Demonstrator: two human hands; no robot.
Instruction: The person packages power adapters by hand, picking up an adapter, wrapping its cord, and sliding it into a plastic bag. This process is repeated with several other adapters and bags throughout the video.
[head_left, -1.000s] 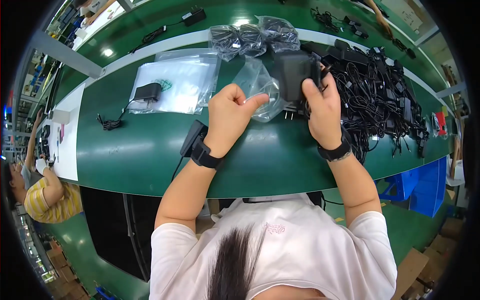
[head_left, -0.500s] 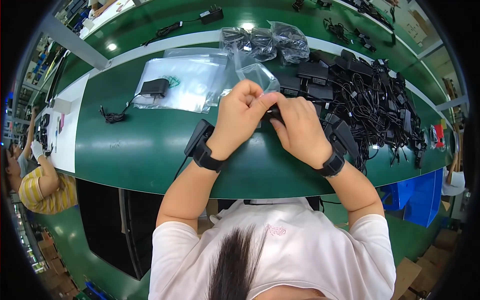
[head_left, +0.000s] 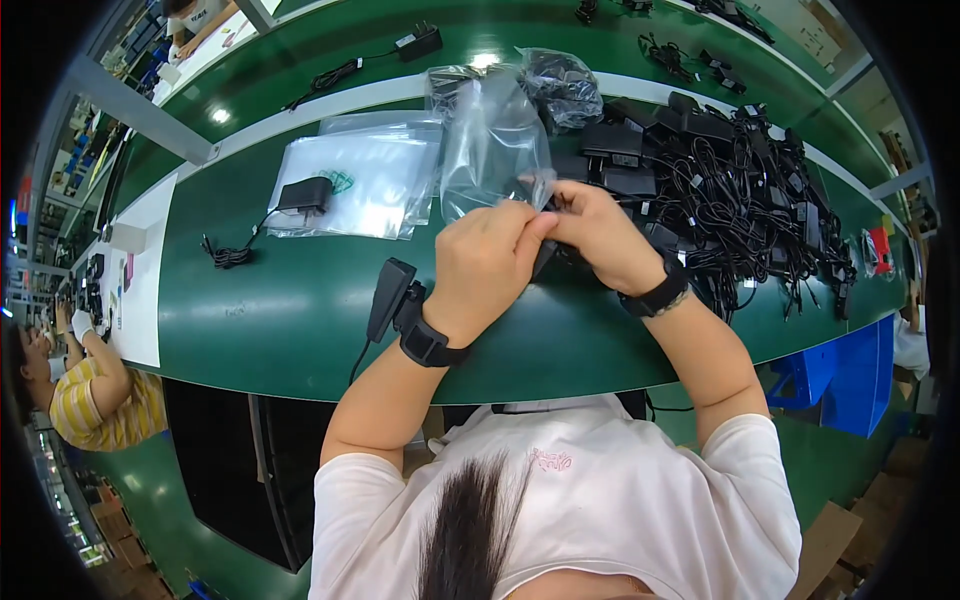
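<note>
In front of me a clear plastic bag (head_left: 490, 140) stands puffed up, its near edge at my fingers. My left hand (head_left: 488, 255) is closed, thumb against bent fingers, on the bag's near edge. My right hand (head_left: 608, 235) pinches the bag close beside it, fingers curled at its right edge. Below and between the hands a dark piece (head_left: 545, 260) shows, mostly covered; I cannot tell which hand bears it. Left of the hands, a black power adapter (head_left: 305, 195) with a coiled cable lies on a stack of flat clear bags (head_left: 375, 165).
A large heap of black adapters and cables (head_left: 730, 190) covers the green table's right side. Bagged black items (head_left: 562, 88) lie at its far edge. Another adapter (head_left: 418, 42) rests on the surface beyond. A blue bin (head_left: 840, 375) is at right; a co-worker (head_left: 95, 395) is at left.
The clear bag has risen and spread open in front of my hands, where it hung limp behind them before. My left hand has moved down a little, and my right hand has turned.
</note>
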